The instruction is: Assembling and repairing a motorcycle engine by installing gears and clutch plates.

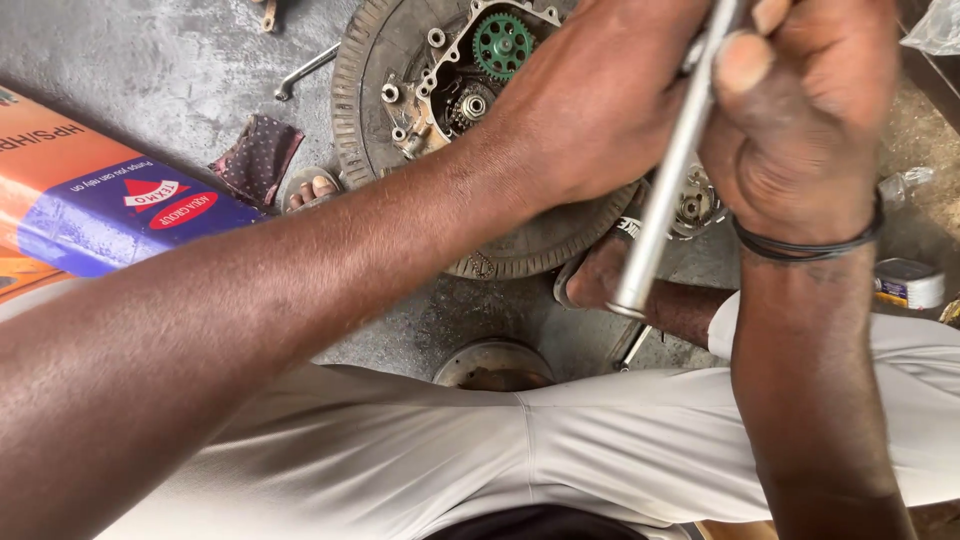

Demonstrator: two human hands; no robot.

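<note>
My left hand reaches across from the lower left and closes around the upper part of a long silver metal rod. My right hand, with dark bands on its wrist, grips the same rod from the right, thumb on top. The rod slants down toward my leg. Beneath both hands lies a round toothed metal disc on the concrete floor, carrying a machine housing with a green gear and smaller steel gears. Where the rod's top end meets the machine is hidden by my hands.
An orange and blue carton lies at left. A dark spotted rag and a sandalled foot sit beside the disc. A spanner lies above. A round metal bowl is by my knee, a small tin at right.
</note>
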